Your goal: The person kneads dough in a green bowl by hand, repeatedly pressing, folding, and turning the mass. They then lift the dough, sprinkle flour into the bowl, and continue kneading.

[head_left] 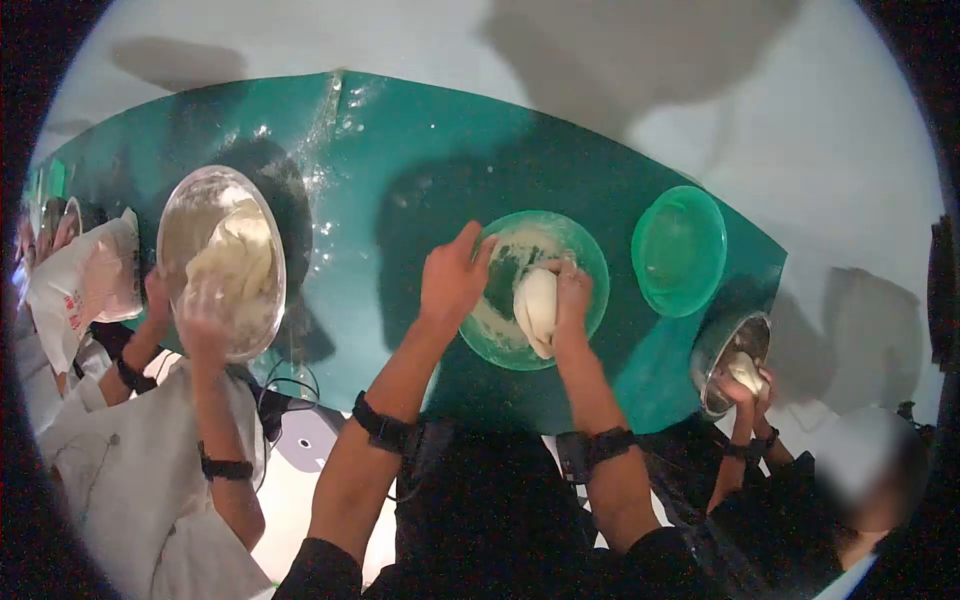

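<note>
A lump of pale dough (537, 312) sits in a translucent green bowl (590, 245), smooth and folded along one side. My right hand (572, 302) is inside the bowl, its fingers closed round the dough's right side. At the left rim, my left hand (452, 282) grips the bowl, with its thumb and a finger showing at the edge and the other fingers partly hidden. White flour and dough residue (500, 325) coat the bowl's inner wall.
Left, a co-worker's hand (205, 320) is in a large floury bowl (178, 215) with dough (235, 262). Beyond stands a flour bag (95, 275). To the right are another green bowl (682, 250) and a person holding dough (745, 372) at a metal bowl (708, 370). Flour dusts the green table (430, 130).
</note>
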A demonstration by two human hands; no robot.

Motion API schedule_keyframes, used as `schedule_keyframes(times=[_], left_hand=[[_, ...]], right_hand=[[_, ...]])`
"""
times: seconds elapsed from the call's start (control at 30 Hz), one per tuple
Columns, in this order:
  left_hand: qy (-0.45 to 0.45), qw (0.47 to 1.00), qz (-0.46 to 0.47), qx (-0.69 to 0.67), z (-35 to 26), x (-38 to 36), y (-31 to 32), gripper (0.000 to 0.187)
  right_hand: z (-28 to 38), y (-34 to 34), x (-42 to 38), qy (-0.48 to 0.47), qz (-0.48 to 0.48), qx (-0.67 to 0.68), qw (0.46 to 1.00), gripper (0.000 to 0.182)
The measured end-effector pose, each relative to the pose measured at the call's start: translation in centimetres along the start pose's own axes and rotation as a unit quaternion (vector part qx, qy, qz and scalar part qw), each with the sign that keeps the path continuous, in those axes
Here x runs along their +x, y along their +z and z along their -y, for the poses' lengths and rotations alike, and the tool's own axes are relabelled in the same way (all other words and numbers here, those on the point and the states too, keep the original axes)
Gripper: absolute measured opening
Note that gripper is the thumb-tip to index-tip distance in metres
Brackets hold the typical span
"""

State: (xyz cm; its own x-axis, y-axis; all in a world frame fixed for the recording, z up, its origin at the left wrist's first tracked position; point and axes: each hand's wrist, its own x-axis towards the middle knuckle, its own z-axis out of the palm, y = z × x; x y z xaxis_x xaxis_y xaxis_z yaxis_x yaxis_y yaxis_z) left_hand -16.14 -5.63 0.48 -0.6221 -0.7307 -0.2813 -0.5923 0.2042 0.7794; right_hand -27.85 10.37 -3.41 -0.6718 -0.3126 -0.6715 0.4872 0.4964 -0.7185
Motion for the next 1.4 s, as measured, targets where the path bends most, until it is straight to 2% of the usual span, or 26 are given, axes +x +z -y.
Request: schedule_keyframes(times=[0.07, 0.17, 0.2, 0.23, 0.27, 0.3, 0.33, 0.4, 0.43, 0.47, 0.57, 0.63, 0.67, 0.77, 0.83, 0.87, 1.0, 1.03, 1.1, 1.17, 1.27, 1.33, 1.4], left_hand=[[0.004, 1.0, -0.006, 0.001, 0.3, 0.0, 0.1, 0.027], [0.009, 1.0, -0.017, 0.007, 0.5, -0.1, 0.4, 0.027], [0.011, 1.0, -0.015, 0.012, 0.6, -0.1, 0.5, 0.028], [0.015, 1.0, -0.015, 0.018, 0.6, 0.0, 0.4, 0.028], [0.005, 1.0, -0.001, 0.027, 0.4, -0.2, 0.3, 0.027], [-0.001, 0.999, 0.013, 0.037, 0.2, -0.2, 0.0, 0.027], [-0.011, 0.998, 0.027, 0.047, 0.1, -0.2, -0.1, 0.027], [0.027, 0.999, 0.001, 0.047, 0.7, -0.6, -0.1, 0.026], [0.048, 0.998, -0.015, 0.046, 0.9, -0.7, -0.2, 0.025], [0.031, 0.998, -0.002, 0.054, 0.9, -0.6, -0.2, 0.025], [0.003, 0.998, 0.012, 0.064, 0.8, -0.6, -0.3, 0.025], [0.011, 0.998, -0.012, 0.055, 0.8, -0.9, -0.7, 0.026], [-0.014, 0.999, -0.035, 0.039, 0.9, -1.2, -0.7, 0.025], [-0.082, 0.99, -0.108, -0.026, 1.2, -3.6, 0.4, 0.024], [-0.116, 0.976, -0.161, -0.093, 0.6, -5.3, 1.5, 0.022], [-0.106, 0.976, -0.157, -0.103, 0.9, -5.2, 1.7, 0.022], [-0.089, 0.984, -0.13, -0.082, 1.2, -4.3, 0.7, 0.025], [-0.089, 0.987, -0.119, -0.061, 1.1, -4.0, 0.1, 0.027], [-0.093, 0.991, -0.085, -0.047, 0.9, -3.4, -0.5, 0.029], [-0.086, 0.992, -0.08, -0.042, 1.0, -3.1, -0.3, 0.028], [-0.065, 0.991, -0.111, -0.046, 1.5, -3.1, 0.4, 0.024], [-0.05, 0.989, -0.128, -0.051, 1.6, -3.0, 0.6, 0.023], [-0.049, 0.989, -0.118, -0.075, 1.7, -3.1, 0.5, 0.024]], right_hand=[[-0.7, 0.3, 0.4, -0.111, -0.147, -0.138, 0.973, 0.051], [3.1, 2.8, -2.9, -0.084, -0.207, 0.012, 0.975, 0.032], [3.6, 2.8, -3.7, -0.235, -0.23, -0.15, 0.932, 0.024], [4.1, 2.8, -4.3, -0.377, -0.242, -0.301, 0.842, 0.017], [4.5, 2.9, -4.7, -0.5, -0.244, -0.435, 0.708, 0.01], [4.7, 3.4, -4.2, -0.389, -0.239, -0.239, 0.857, 0.011], [4.8, 4.0, -3.5, -0.249, -0.212, -0.026, 0.945, 0.014], [4.2, 4.2, -2.8, -0.126, -0.168, 0.103, 0.972, 0.018], [4.3, 3.7, -2.2, -0.172, -0.165, 0.024, 0.971, 0.02], [4.6, 3.3, -1.6, -0.22, -0.164, -0.051, 0.96, 0.021], [5.0, 2.2, -1.6, -0.223, 0.003, -0.266, 0.938, 0.033], [5.7, 1.9, -1.2, -0.297, 0.127, -0.348, 0.88, 0.037], [6.0, 1.9, -0.9, -0.332, 0.187, -0.383, 0.842, 0.039], [7.2, 2.7, -1.2, -0.231, 0.29, -0.477, 0.797, 0.038], [8.1, 3.6, -1.2, -0.209, 0.325, -0.532, 0.753, 0.046], [8.4, 3.7, -1.1, -0.199, 0.341, -0.56, 0.728, 0.05], [7.3, 1.5, -0.2, -0.297, 0.309, -0.374, 0.823, 0.051], [8.0, 0.9, -0.8, -0.31, 0.283, -0.314, 0.852, 0.049], [8.1, 0.0, -0.9, -0.303, 0.242, -0.278, 0.879, 0.043], [7.3, -0.4, 0.0, -0.275, 0.22, -0.328, 0.877, 0.034], [6.8, 0.8, 0.1, -0.109, 0.211, -0.382, 0.893, 0.027], [4.3, 1.8, 0.1, -0.164, 0.136, -0.405, 0.889, 0.024], [2.0, 2.5, 0.5, -0.203, 0.079, -0.363, 0.906, 0.022]])
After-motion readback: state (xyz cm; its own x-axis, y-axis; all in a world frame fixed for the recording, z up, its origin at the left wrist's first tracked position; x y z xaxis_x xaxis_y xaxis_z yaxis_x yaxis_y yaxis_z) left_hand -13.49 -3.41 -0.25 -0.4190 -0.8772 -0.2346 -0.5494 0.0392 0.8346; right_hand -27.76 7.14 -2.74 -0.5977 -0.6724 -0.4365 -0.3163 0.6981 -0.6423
